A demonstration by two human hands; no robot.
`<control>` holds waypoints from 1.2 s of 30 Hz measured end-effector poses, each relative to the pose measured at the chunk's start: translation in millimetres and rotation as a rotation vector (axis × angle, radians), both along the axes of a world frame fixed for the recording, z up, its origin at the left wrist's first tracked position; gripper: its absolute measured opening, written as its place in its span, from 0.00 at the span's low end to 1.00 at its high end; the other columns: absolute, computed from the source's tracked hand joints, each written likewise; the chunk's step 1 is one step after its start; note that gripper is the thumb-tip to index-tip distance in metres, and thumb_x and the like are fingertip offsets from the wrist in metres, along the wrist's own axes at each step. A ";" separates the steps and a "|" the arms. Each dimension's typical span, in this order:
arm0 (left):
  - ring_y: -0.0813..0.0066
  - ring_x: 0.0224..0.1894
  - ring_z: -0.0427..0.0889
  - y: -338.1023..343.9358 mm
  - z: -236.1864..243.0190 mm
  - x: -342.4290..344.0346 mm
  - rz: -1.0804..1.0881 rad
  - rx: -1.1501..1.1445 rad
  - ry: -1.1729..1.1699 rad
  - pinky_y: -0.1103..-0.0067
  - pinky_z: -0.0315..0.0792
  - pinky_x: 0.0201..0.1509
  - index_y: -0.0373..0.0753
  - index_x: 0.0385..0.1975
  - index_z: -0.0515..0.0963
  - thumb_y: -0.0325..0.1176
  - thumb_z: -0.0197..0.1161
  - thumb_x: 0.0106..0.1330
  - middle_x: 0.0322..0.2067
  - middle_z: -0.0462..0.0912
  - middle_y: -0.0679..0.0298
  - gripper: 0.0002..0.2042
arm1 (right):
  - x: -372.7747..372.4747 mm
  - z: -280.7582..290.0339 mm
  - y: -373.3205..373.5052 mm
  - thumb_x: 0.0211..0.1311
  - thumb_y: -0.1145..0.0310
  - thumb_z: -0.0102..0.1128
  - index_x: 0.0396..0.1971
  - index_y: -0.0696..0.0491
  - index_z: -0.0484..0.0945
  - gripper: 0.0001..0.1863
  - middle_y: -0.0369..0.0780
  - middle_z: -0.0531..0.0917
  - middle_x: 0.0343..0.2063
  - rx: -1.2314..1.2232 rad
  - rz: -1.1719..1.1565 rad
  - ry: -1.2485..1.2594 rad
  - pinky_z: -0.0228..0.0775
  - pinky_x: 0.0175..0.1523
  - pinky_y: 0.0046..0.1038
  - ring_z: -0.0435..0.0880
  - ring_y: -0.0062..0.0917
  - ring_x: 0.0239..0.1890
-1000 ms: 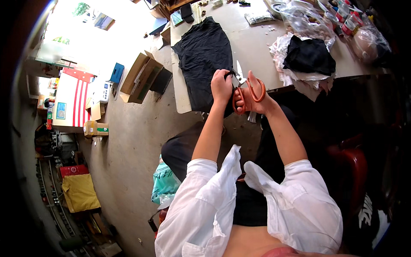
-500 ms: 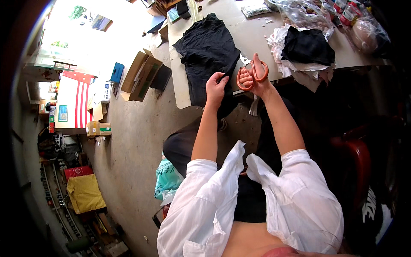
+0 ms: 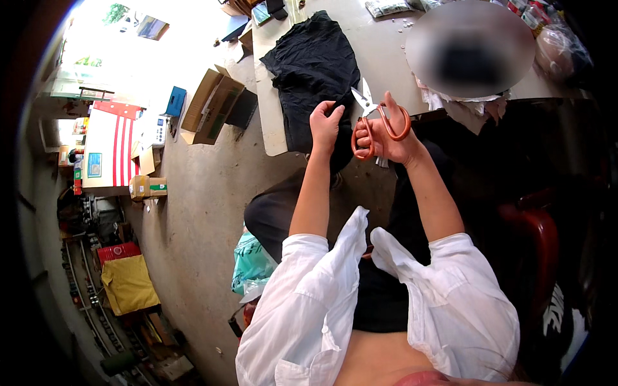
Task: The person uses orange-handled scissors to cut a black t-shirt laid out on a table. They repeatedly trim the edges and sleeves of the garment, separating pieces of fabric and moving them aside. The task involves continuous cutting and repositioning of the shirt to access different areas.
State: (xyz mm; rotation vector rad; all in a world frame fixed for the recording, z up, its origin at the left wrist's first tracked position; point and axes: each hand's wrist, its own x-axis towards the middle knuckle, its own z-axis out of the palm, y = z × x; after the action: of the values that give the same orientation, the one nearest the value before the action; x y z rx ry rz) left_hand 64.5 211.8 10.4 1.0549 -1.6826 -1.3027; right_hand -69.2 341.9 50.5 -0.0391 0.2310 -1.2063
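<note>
A black cloth [image 3: 310, 61] lies wrinkled over the table's left end and hangs down past its front edge. My left hand [image 3: 325, 125] pinches the cloth at its right side, thumb against the fingers. In my right hand [image 3: 393, 143] is a pair of scissors [image 3: 367, 109] with orange-red handles, fingers through one loop and thumb through the other. The blades are spread apart and point up and away, just right of the cloth's edge. Whether a blade touches the cloth I cannot tell.
The pale table [image 3: 380, 55] also bears a blurred dark and white pile at right, with plastic bags [image 3: 555, 55] behind it. A cardboard box [image 3: 212, 106] stands left of the table. A teal bag [image 3: 252, 260] sits by my left leg, a red chair [image 3: 541, 238] at my right.
The scissors have drawn slightly back toward me and their blades have spread wide. My left hand keeps its pinch on the cloth, nearly in place.
</note>
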 end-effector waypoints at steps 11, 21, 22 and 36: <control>0.79 0.31 0.78 7.3 -16.2 -11.3 -0.044 -0.197 -0.117 0.82 0.71 0.39 0.30 0.32 0.78 0.27 0.64 0.54 0.28 0.82 0.61 0.09 | 52.6 -16.6 30.6 0.48 0.22 0.44 0.33 0.57 0.69 0.44 0.39 0.73 0.26 0.055 -0.152 -0.063 0.77 0.46 0.45 0.77 0.26 0.28; 0.76 0.31 0.79 10.1 -27.1 -9.9 -0.184 -0.162 -0.079 0.81 0.71 0.39 0.31 0.32 0.78 0.27 0.64 0.53 0.26 0.82 0.60 0.09 | 46.0 -20.3 41.5 0.49 0.23 0.43 0.32 0.56 0.70 0.43 0.39 0.74 0.26 0.055 -0.199 0.055 0.77 0.45 0.48 0.79 0.26 0.28; 0.76 0.31 0.79 9.6 -29.0 -10.2 -0.184 -0.169 -0.069 0.81 0.71 0.39 0.31 0.32 0.78 0.27 0.64 0.53 0.26 0.82 0.60 0.09 | 46.5 -21.7 41.0 0.49 0.23 0.43 0.32 0.56 0.70 0.43 0.39 0.74 0.26 0.056 -0.197 0.056 0.77 0.45 0.48 0.79 0.26 0.28; 0.80 0.30 0.78 6.5 -24.3 -11.6 -0.161 -0.053 -0.065 0.82 0.71 0.38 0.30 0.32 0.78 0.26 0.65 0.54 0.27 0.82 0.63 0.08 | 44.4 -23.0 41.0 0.49 0.21 0.40 0.32 0.54 0.69 0.43 0.37 0.72 0.25 0.059 -0.229 0.193 0.79 0.44 0.44 0.76 0.23 0.28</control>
State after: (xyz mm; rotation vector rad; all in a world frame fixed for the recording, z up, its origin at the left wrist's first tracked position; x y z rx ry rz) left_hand 52.9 218.3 -13.9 0.9564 -1.8730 -1.3296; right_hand -24.8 382.9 27.4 -0.0789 0.4493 -1.4241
